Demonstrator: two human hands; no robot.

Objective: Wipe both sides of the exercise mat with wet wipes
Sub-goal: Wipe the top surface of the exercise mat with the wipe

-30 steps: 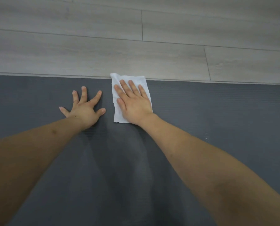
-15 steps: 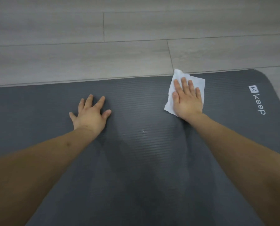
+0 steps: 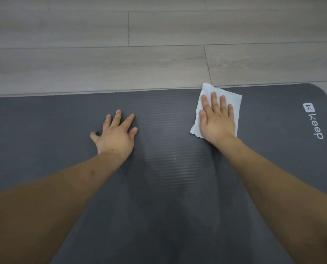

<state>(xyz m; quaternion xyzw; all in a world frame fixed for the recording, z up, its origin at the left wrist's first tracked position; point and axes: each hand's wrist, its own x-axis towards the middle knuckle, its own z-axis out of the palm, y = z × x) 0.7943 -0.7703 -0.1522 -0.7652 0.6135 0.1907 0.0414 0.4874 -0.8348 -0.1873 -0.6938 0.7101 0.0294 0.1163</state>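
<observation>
Exercise mat point(image 3: 168, 187) lies flat on the floor point(image 3: 101, 63); right hand point(image 3: 216, 121) presses the wet wipe point(image 3: 235, 101) near its far edge, fingers flat, gripping nothing. Left hand point(image 3: 117, 136) braces, splayed; I'd keep even pressure, overlapping strokes toward the logo point(image 3: 313, 121).

both hands point(image 3: 117, 134) point(image 3: 216, 122) flat, apparently palm-down

I see a dark grey mat point(image 3: 168, 115) with thin lines running across it. Near its right end is a white "keep" logo point(image 3: 313, 121). The wipe point(image 3: 235, 101) on the mat is white. Beyond the mat, the floor point(image 3: 101, 54) is pale grey wood.
</observation>
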